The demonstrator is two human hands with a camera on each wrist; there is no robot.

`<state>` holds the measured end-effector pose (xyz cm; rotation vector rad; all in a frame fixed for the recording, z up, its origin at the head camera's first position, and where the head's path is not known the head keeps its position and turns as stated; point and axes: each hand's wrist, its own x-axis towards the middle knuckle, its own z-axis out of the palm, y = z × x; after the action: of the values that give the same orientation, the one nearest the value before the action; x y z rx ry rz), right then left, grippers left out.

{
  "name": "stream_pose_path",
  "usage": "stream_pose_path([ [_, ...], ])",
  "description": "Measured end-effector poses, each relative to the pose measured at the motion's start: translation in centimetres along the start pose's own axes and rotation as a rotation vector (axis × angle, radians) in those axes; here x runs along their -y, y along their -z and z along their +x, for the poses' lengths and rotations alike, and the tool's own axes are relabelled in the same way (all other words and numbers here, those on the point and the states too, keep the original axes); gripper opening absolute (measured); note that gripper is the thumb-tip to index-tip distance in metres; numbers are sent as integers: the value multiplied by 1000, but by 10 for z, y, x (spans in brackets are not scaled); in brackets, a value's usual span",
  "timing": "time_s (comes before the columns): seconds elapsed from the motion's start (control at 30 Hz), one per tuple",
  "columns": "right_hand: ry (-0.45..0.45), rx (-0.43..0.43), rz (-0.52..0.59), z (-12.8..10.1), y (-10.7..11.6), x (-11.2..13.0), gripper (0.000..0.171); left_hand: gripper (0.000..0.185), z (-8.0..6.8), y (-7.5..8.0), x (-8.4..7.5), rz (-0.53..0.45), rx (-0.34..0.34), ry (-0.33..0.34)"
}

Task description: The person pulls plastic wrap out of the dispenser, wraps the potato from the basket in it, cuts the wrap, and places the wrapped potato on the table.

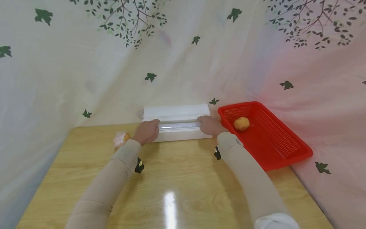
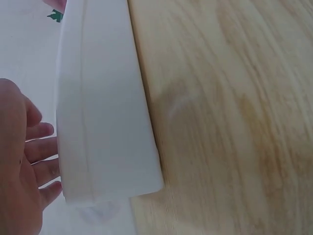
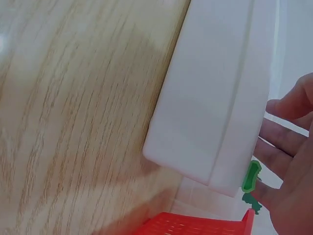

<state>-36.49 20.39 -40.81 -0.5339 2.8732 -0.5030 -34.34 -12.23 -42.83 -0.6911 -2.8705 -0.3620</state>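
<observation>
A long white cling film dispenser box (image 1: 183, 136) lies at the back of the table, its white lid (image 1: 176, 110) raised. Clear cling film (image 1: 180, 126) stretches along its opening between the two hands. At the left end, the left hand (image 1: 147, 131) pinches the film between thumb and index finger. The right hand (image 1: 211, 126) pinches it near the right end. In the left wrist view, the other fingers (image 2: 46, 171) reach behind the box edge. By the right fingers, the right wrist view shows a small green piece (image 3: 252, 176) at the box's end.
A red plastic basket (image 1: 286, 136) stands at the right, holding a round yellow-brown potato-like item (image 1: 241, 124). Left of the left hand is a similar item in clear wrap (image 1: 120, 139). A leaf-patterned curtain (image 1: 177, 63) hangs right behind the wooden table (image 1: 177, 171).
</observation>
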Motion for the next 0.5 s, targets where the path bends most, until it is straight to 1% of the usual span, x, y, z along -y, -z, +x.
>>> stream_pose_path([
  [0.1,-19,-30,37,4,-1,-7,51,40,6,2,0,-14,40,31],
  [0.23,-30,-70,61,7,-10,-16,37,32,7,7,2,-38,75,49],
  [0.3,-50,-78,79,7,-13,-19,32,26,7,8,4,-52,57,43],
  [0.37,-64,-91,91,7,-12,-21,30,22,9,6,7,-67,23,33],
  [0.5,-89,-132,88,10,-4,-21,27,18,15,2,15,-117,-49,22],
])
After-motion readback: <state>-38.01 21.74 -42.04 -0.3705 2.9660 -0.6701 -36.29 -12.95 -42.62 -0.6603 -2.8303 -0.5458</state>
